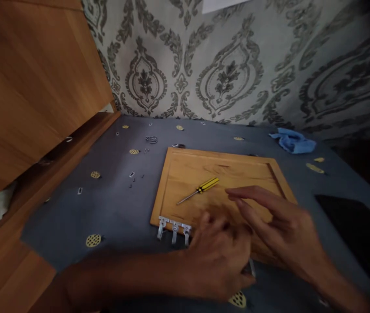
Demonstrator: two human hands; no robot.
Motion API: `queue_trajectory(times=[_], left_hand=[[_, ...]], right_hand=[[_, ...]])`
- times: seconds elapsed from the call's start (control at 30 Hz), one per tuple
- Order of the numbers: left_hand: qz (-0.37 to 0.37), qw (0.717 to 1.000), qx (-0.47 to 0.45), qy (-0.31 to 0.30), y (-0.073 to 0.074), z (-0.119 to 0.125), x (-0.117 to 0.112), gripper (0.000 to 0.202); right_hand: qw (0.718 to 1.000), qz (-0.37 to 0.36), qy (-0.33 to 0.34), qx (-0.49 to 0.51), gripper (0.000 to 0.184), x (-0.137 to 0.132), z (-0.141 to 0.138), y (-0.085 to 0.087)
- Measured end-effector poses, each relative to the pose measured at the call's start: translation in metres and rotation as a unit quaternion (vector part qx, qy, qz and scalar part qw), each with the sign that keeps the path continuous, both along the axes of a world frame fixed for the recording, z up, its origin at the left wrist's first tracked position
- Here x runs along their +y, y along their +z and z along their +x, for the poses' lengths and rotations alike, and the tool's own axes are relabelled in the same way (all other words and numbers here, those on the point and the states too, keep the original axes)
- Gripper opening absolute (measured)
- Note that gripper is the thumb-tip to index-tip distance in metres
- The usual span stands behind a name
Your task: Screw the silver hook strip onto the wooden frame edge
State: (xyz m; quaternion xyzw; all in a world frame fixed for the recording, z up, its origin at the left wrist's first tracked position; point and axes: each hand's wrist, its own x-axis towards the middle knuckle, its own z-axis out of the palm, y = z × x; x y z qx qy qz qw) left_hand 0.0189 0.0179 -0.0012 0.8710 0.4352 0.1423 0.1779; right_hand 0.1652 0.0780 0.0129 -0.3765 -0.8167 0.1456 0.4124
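Observation:
My left hand (222, 254) reaches across the near edge of a framed wooden board (185, 174). Its fingers are curled and blurred, and what lies under them is hidden. Just left of it, a metal rail with hooks (174, 228) sits along the board's near edge. A bit of similar metal (252, 267) shows past the hand's right side. My right hand (282, 221) hovers over the board's right part, thumb and forefinger stretched out and apart, holding nothing visible. A yellow and black screwdriver (199, 190) lies on the board, its shaft pointing to the lower left.
Several small screws (134, 179) lie on the grey patterned cloth (116, 204) left of the board. A blue rag (295, 141) is at the back right, a dark flat object (348, 226) at the right. Wooden furniture (41, 87) borders the left; a patterned curtain (185, 65) hangs behind.

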Motion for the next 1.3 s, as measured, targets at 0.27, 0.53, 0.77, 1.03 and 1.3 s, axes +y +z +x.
queue_trajectory(times=[0.27, 0.53, 0.77, 1.03, 1.3], left_hand=[[-0.005, 1.000, -0.014, -0.026, 0.005, -0.003, 0.003, 0.057], [0.001, 0.998, -0.051, -0.028, -0.001, -0.004, 0.000, 0.052], [0.055, 0.997, -0.049, -0.026, -0.004, -0.005, 0.002, 0.053], [0.045, 0.996, -0.070, -0.019, -0.002, -0.006, -0.001, 0.058], [0.002, 0.999, -0.043, -0.021, -0.004, -0.003, 0.000, 0.041]], right_hand=[[0.957, -0.057, 0.217, -0.182, 0.017, 0.039, -0.091, 0.022], [0.900, 0.003, 0.263, -0.347, 0.020, 0.071, -0.189, -0.005], [0.855, 0.052, 0.287, -0.428, 0.021, 0.077, -0.206, -0.025], [0.859, 0.051, 0.296, -0.414, 0.020, 0.076, -0.206, -0.025], [0.967, -0.020, 0.181, -0.176, 0.020, 0.077, -0.163, 0.008]])
